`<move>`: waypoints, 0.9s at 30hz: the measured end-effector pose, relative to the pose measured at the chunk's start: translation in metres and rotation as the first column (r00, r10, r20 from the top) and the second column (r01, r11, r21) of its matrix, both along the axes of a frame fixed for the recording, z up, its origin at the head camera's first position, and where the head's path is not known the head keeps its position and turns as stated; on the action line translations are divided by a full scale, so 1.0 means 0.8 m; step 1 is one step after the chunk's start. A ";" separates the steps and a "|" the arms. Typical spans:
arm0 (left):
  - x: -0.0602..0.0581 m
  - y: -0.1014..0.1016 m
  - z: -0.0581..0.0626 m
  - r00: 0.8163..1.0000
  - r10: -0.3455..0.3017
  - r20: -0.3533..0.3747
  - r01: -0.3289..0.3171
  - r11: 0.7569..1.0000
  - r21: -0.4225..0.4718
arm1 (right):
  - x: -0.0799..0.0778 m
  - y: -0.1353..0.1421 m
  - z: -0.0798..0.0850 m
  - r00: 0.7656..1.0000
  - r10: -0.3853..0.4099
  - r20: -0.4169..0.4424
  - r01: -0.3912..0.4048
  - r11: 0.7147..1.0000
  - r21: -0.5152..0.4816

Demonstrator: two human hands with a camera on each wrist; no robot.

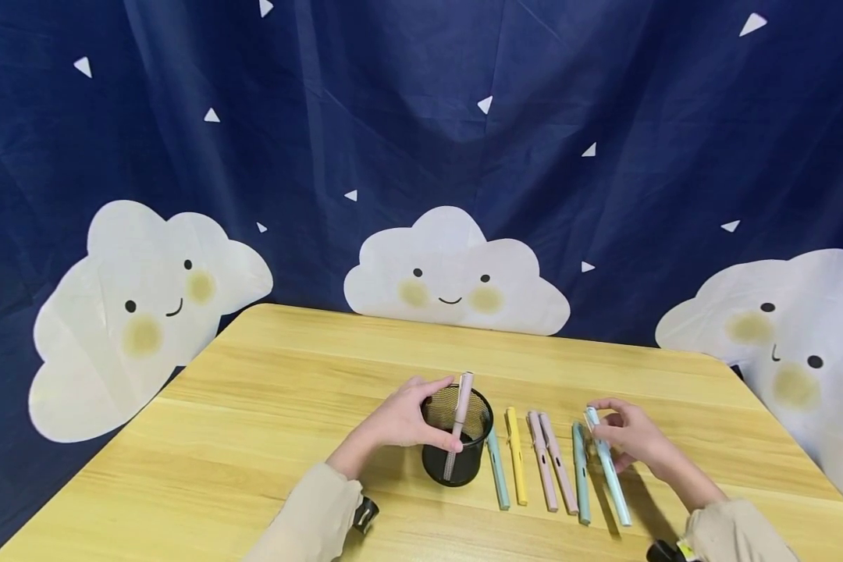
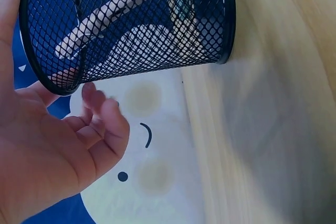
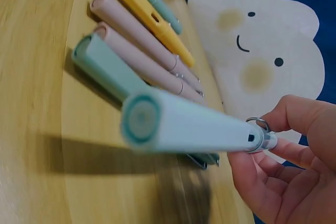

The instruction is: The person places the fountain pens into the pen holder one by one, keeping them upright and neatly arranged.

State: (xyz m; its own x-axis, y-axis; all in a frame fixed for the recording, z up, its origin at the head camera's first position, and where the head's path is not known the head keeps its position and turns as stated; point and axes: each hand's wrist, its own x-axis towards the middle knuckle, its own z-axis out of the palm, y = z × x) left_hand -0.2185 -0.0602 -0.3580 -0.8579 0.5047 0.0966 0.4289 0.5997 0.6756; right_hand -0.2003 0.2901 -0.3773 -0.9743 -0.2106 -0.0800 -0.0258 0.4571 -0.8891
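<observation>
A black mesh pen holder point(image 1: 432, 460) stands upright on the table. My left hand point(image 1: 403, 417) holds it at the rim, thumb on the near side and a finger at the back; in the left wrist view, other fingers of that hand point(image 2: 63, 145) curl beside the mesh. One pale pink pen point(image 1: 462, 402) leans inside the holder. At the right, my right hand point(image 1: 632, 433) pinches a light blue pen point(image 1: 613, 480) by its cap end. Seen from the right wrist, this pen point(image 3: 199, 127) points its barrel end toward the camera, raised above its shadow.
Between holder and right hand several pens lie side by side: a teal pen point(image 1: 499, 476), a yellow pen point(image 1: 516, 460), two pink pens point(image 1: 543, 464) and a green pen point(image 1: 581, 476). The wooden table point(image 1: 253, 406) meets a dark blue curtain point(image 1: 421, 117) with clouds behind.
</observation>
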 end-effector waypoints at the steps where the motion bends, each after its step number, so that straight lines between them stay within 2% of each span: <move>1: 0.000 0.000 0.000 1.000 0.003 0.002 -0.003 1.000 -0.001 | 0.000 -0.001 0.001 1.000 0.006 -0.004 -0.006 1.000 -0.011; 4: -0.001 0.000 0.000 1.000 0.003 -0.005 -0.003 1.000 -0.007 | -0.001 -0.006 0.004 1.000 0.006 -0.016 -0.007 0.999 -0.050; 11: -0.003 -0.001 0.000 0.999 -0.028 -0.042 0.028 1.000 0.002 | -0.003 -0.019 0.013 0.998 -0.054 -0.036 0.050 0.992 -0.118; 21: -0.011 -0.007 -0.003 0.995 -0.100 -0.009 0.100 0.991 0.091 | -0.006 -0.032 0.018 0.997 -0.068 -0.048 0.058 0.981 -0.185; 27: -0.015 -0.011 -0.004 0.988 -0.143 0.050 0.135 0.983 0.127 | -0.008 -0.040 0.019 0.995 -0.083 -0.056 0.064 0.957 -0.281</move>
